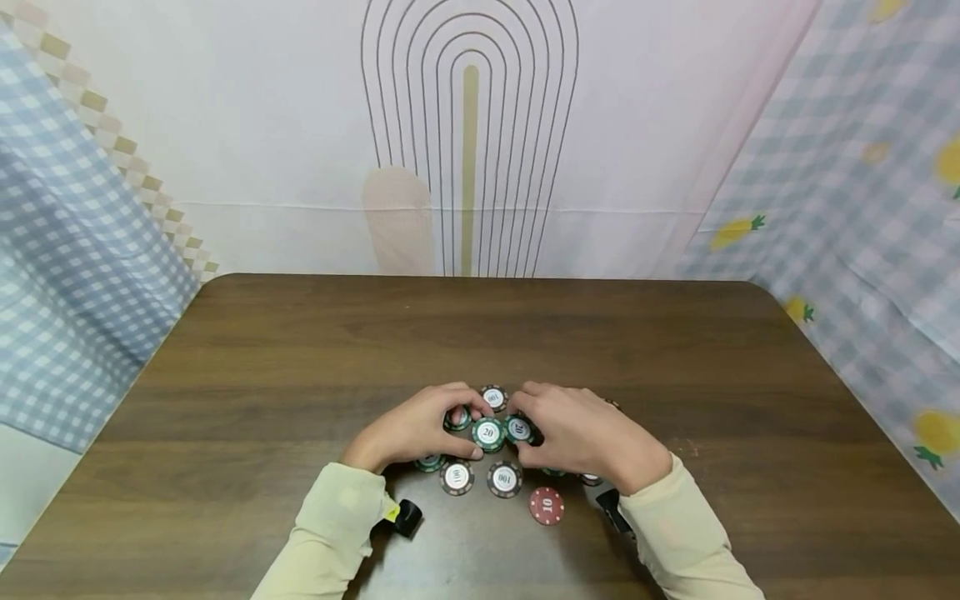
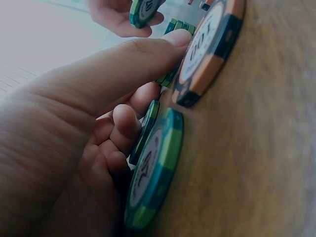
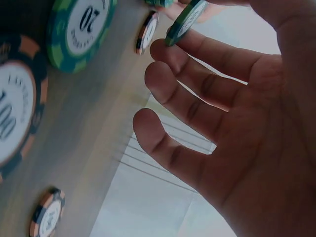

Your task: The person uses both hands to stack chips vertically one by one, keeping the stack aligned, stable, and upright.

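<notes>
On the table (image 1: 300,358), the left hand (image 1: 416,427) curls fingers round stacked green chips (image 1: 488,434) — the right hand (image 1: 581,432) pinches one chip (image 1: 518,428).

PLACE: cloth-screened nook, home or studio unclear | brown wood-grain table (image 1: 480,333) | around it hang white arch-printed cloth (image 1: 262,125), blue-white gingham cloth (image 1: 82,217), pale-blue checked pineapple-print cloth (image 1: 847,200)

5 green chips (image 1: 488,433), 5 dark 100 chips (image 1: 504,479), 1 red chip (image 1: 547,505): 11 chips showing in head view. 2 of the dark ones are mostly hidden. left wrist view shows greens stacked, can't count layers. also 1 left hand (image 1: 427,421), 1 right hand (image 1: 581,429), 2 pale sleeves (image 1: 341,508), 2 black wrist devices (image 1: 408,518), 1 table (image 1: 300,350).
</notes>
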{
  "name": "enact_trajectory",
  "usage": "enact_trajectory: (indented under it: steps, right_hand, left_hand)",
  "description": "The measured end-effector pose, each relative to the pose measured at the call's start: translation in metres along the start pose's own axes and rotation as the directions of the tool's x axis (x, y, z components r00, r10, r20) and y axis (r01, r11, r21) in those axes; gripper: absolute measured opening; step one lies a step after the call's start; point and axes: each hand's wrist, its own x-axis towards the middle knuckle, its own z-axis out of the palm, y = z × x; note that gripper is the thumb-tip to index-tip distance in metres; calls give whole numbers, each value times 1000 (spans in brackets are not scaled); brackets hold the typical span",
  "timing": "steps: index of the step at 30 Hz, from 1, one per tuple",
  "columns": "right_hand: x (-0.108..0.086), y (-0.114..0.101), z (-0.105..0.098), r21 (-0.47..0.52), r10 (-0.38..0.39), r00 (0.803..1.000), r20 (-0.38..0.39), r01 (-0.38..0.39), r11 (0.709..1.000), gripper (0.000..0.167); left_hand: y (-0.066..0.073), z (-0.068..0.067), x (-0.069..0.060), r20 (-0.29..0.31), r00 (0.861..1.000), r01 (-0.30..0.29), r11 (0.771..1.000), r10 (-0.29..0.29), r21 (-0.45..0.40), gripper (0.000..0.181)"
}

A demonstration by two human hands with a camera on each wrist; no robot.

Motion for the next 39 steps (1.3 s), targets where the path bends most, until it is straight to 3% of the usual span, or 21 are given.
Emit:
enact_trajectory:
  steps: [8,24,34,39]
  right_hand:
    - [5,-6,6,-68,-41,998,-37,39,997,31]
    - [10,-12,19,-171,-144,981,-132,120,978,38]
    - [11,-13,21,-222,-170,976,-137,137,965,62]
    - [12,-15,23,-248,-189,973,-131,153,957,60]
  left_hand:
    - [-1,0,-1,3,1000,11,1000,-11,7,41]
    - [1,-1,0,-2,1000,-28,1000,28,13,45]
    - [1,-1,0,0,1000,-27,1000,27,-2,43]
    - [0,0,0,0,1000,-21,1000,21,9,45]
